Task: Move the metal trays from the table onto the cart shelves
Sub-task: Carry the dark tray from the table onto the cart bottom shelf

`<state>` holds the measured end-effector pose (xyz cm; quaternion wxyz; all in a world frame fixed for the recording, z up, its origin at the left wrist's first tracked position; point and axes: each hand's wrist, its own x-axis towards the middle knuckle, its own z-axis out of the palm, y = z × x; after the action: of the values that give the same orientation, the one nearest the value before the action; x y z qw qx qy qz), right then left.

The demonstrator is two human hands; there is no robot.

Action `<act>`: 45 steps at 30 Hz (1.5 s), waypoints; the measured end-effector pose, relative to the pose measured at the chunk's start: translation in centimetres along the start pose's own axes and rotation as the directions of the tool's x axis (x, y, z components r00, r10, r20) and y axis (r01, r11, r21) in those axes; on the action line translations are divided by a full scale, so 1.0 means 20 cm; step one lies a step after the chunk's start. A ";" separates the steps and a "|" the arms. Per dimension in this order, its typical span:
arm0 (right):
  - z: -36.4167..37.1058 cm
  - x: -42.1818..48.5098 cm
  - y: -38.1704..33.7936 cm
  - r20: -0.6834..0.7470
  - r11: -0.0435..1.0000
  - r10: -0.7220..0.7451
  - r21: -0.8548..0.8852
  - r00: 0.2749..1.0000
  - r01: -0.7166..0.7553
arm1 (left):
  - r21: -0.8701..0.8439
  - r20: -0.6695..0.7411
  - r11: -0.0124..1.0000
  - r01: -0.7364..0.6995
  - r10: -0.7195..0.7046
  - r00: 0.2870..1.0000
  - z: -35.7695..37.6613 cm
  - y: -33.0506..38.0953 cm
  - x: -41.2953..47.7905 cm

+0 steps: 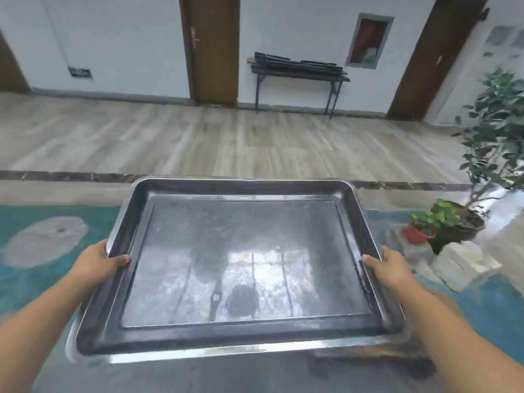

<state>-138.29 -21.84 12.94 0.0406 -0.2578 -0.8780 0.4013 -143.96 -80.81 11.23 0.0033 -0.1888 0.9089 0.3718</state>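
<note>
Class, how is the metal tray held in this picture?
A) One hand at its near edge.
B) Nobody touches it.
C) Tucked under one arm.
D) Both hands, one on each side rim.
D: the left hand and the right hand each grip a side rim of the metal tray, thumbs over the edge.

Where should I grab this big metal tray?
Grip the metal tray by the raised rims of its short sides, one hand from each side, thumb over the lip, as the left hand and right hand do; it is wide and shallow.
</note>
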 end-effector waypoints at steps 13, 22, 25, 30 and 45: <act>1.02 0.24 -0.71 0.552 0.897 -0.351 -0.034 0.756 0.441 | -0.300 -0.367 0.851 0.430 -0.520 0.772 -0.34 -0.84 -0.88; 1.61 -0.06 -1.03 0.784 0.716 -0.481 0.092 0.392 0.692 | -0.527 -0.485 0.614 0.587 -0.785 0.385 -0.19 -1.02 -1.84; 1.78 -0.29 -1.08 0.829 0.672 -0.486 0.153 0.276 0.724 | -0.557 -0.500 0.538 0.633 -0.825 0.262 -0.14 -1.06 -2.13; 2.02 -0.70 -1.14 0.875 0.610 -0.462 0.195 0.144 0.768 | -0.641 -0.498 0.454 0.618 -0.859 0.115 -0.10 -1.18 -2.52; 2.60 -1.56 -1.24 0.898 0.484 -0.438 0.202 0.036 0.851 | -0.753 -0.430 0.367 0.547 -0.903 0.014 -0.23 -1.88 -2.86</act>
<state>-136.21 -85.94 0.11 -0.2881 0.4296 -0.8285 0.2147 -77.17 -88.94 -2.31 -0.2575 -0.7824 0.4531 0.3409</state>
